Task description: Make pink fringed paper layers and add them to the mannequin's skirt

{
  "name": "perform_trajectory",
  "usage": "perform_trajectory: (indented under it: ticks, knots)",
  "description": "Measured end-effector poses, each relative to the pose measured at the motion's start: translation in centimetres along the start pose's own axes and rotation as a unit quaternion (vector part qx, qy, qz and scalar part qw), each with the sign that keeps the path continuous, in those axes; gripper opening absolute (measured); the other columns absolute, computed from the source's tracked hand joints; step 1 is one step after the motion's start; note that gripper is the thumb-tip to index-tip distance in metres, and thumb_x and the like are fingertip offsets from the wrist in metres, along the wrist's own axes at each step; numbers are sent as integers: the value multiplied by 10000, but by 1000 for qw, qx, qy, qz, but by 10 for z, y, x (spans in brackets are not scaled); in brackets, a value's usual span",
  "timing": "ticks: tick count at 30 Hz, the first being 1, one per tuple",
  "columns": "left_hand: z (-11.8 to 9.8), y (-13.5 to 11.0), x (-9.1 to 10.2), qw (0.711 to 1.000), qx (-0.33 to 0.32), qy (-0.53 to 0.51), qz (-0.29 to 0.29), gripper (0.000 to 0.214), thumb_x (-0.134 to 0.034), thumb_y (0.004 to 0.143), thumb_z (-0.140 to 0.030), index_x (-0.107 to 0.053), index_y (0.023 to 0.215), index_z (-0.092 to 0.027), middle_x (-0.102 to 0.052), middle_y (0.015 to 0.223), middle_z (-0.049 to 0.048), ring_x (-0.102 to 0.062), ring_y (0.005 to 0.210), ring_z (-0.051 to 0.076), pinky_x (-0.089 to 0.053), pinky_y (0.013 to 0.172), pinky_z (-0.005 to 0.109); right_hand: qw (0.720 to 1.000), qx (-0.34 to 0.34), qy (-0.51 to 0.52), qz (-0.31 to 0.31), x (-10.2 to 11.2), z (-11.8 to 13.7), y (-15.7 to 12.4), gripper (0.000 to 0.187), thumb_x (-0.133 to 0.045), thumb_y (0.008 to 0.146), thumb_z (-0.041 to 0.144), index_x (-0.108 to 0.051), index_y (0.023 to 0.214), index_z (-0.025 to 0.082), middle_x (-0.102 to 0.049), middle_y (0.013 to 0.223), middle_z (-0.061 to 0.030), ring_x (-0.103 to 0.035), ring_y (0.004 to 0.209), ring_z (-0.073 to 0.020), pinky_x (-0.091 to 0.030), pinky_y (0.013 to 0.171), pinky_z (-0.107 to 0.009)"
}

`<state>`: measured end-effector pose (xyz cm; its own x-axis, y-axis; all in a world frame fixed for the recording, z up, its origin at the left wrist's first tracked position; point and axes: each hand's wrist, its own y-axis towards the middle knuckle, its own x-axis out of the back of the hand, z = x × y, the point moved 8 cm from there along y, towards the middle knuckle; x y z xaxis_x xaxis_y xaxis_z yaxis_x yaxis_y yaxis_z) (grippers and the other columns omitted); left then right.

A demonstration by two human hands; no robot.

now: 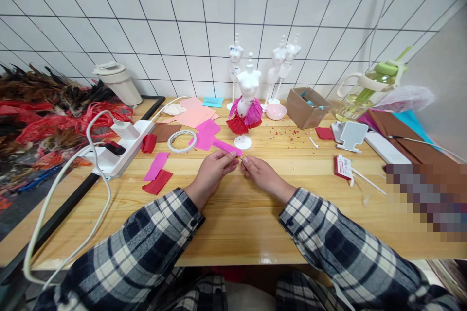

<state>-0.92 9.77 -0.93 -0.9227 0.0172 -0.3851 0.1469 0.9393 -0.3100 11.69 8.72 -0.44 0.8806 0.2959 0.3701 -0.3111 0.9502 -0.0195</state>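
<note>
Near the middle of the table, my left hand (215, 172) pinches a strip of magenta crepe paper (225, 146) that sticks out beyond its fingertips. Facing it, my right hand (263, 175) is closed with thumb and finger pressed together at the strip's near end. Any smaller thing between the fingertips is too tiny to make out. Just beyond stands a small white mannequin (249, 82) on a round base, dressed in a ruffled skirt (242, 124) of red and magenta paper. More magenta paper (206, 133) lies to the left, beside a roll of tape (182, 141).
At left are a power strip (126, 146) with looping cables, a cup (118, 82), feathers (47, 102) and paper pieces (157, 182). Several bare mannequins (276, 60) stand behind. Rightward are a pink bowl (276, 112), cardboard box (306, 112), phone stand (353, 135) and bottle (365, 92).
</note>
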Motion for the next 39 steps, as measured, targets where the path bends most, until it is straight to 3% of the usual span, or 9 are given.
perform_trajectory:
  ticks: [11, 25, 39]
  knots:
    - [-1, 0, 0, 1000, -1, 4, 4, 320, -879, 591, -327, -676, 736, -127, -678, 751, 33, -649, 748, 125, -517, 741, 243, 1000, 18, -19, 17, 1, 5, -1, 391, -324, 978, 479, -442, 720, 210, -455, 650, 22, -438, 630, -136, -366, 640, -277]
    - [-3, 2, 2, 1000, 6, 15, 22, 289, -851, 613, -300, -685, 769, -122, -689, 760, 53, -660, 751, 143, -518, 708, 246, 998, -25, -8, 57, 1, 1, -4, 467, -311, 954, 568, -525, 806, 180, -470, 684, 1, -450, 651, -145, -373, 649, -284]
    - [1, 2, 0, 997, 17, 55, 58, 304, -851, 625, -318, -709, 803, -118, -715, 846, 81, -664, 794, 155, -514, 769, 271, 997, -17, 2, 76, 0, 1, -4, 503, -324, 941, 627, -495, 758, 191, -449, 651, 18, -426, 621, -134, -362, 624, -278]
